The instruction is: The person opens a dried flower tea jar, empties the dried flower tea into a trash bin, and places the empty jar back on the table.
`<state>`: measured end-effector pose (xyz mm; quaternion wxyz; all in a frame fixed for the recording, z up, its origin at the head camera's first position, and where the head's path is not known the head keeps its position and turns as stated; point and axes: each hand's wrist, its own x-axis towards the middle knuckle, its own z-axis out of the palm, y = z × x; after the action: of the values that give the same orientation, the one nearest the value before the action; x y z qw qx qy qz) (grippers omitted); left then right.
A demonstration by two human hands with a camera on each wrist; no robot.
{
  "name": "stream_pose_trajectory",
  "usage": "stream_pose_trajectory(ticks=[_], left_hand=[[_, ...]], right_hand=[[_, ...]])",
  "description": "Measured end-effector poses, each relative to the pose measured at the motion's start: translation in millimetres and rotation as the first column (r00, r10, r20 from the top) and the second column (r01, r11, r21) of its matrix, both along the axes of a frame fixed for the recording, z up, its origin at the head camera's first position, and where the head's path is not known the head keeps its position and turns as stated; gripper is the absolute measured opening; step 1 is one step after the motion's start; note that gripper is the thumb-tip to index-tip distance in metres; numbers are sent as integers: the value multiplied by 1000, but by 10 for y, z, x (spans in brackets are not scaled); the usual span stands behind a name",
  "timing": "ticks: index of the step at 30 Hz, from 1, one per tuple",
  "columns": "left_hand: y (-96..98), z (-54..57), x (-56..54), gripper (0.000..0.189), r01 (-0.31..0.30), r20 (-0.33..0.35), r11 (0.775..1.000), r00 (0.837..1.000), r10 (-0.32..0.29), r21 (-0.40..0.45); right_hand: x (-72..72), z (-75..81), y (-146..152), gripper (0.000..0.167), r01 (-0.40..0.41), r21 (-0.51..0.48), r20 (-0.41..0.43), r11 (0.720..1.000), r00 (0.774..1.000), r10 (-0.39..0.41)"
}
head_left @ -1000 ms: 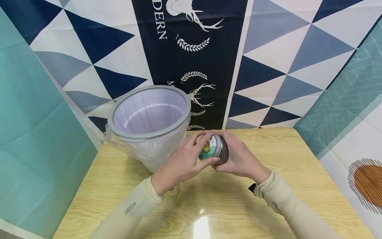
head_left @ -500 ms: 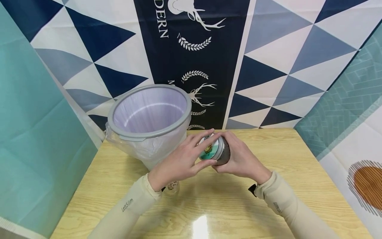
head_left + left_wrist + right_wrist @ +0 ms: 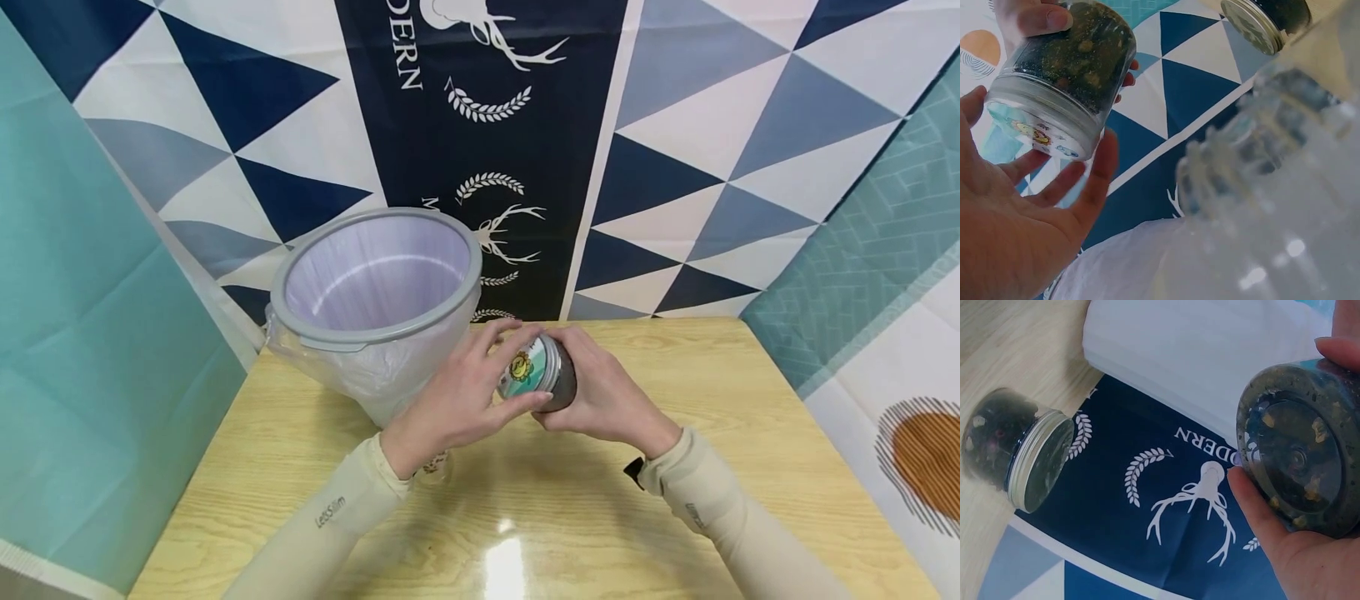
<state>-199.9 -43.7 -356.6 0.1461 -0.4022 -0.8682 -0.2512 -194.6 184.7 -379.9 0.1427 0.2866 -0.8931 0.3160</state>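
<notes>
A clear jar point(image 3: 1300, 456) with dark, speckled contents is held tilted, its grey-rimmed lid point(image 3: 525, 368) toward the left. My right hand point(image 3: 603, 396) grips the jar's body, thumb below and fingers around the far side. At the lid, my left hand point(image 3: 461, 400) has its thumb and fingers spread around the rim; the label on top shows a yellow flower on green and white. In the right wrist view another lidded jar point(image 3: 1007, 447) with dark contents stands on the table. It cannot be made out in the head view.
A grey-rimmed bin point(image 3: 337, 342) with a clear plastic bag around it stands at the back left. A small clear printed container point(image 3: 435, 468) is partly hidden under the left wrist. Patterned cloth hangs behind the wooden table point(image 3: 570, 533).
The left fingers reached farther over the lid half a second ago, then drew back toward its edge. The label has turned slightly. The right hand keeps its grip on the jar.
</notes>
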Motion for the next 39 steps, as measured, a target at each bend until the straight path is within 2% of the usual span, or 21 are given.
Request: stream_pose_trajectory(ticks=[6, 8, 13, 17, 21, 24, 28, 31, 35, 39], left_hand=[[-39, -9, -4, 78, 107, -23, 994, 994, -107, -23], [-37, -8, -11, 75, 120, -27, 992, 992, -121, -37], [-18, -5, -12, 71, 92, -33, 995, 995, -93, -31], [20, -2, -4, 69, 31, -38, 1000, 999, -31, 2], [48, 0, 13, 73, -25, -48, 1000, 999, 24, -8], [38, 3, 23, 79, -1, -47, 1000, 999, 0, -20], [8, 7, 25, 78, 95, -39, 995, 995, -96, -44], [2, 7, 19, 74, 133, -41, 988, 990, -137, -80], [11, -4, 18, 72, 105, -44, 989, 993, -110, -105], [42, -21, 24, 72, 54, -38, 995, 998, -57, -79]], right_hand=[[-22, -10, 8, 94, -16, -4, -6, 1000, 1000, 16], [-19, -21, 9, 91, -11, -3, -9, 1000, 1000, 11], [-10, -33, -6, 94, -2, -14, 3, 1000, 1000, 2], [0, -25, -22, 97, 3, -20, 11, 1000, 1000, -2], [2, -28, -21, 92, 7, -5, -6, 1000, 1000, -7], [7, -31, -7, 91, 3, -3, -19, 1000, 1000, -3], [7, -36, 14, 91, 5, -5, -33, 1000, 999, -5], [-1, -47, 16, 88, 10, 0, -30, 1000, 999, -10], [-4, -64, 7, 90, 9, 2, -11, 1000, 1000, -9], [-2, -69, 3, 95, 10, 3, 0, 1000, 1000, -10]])
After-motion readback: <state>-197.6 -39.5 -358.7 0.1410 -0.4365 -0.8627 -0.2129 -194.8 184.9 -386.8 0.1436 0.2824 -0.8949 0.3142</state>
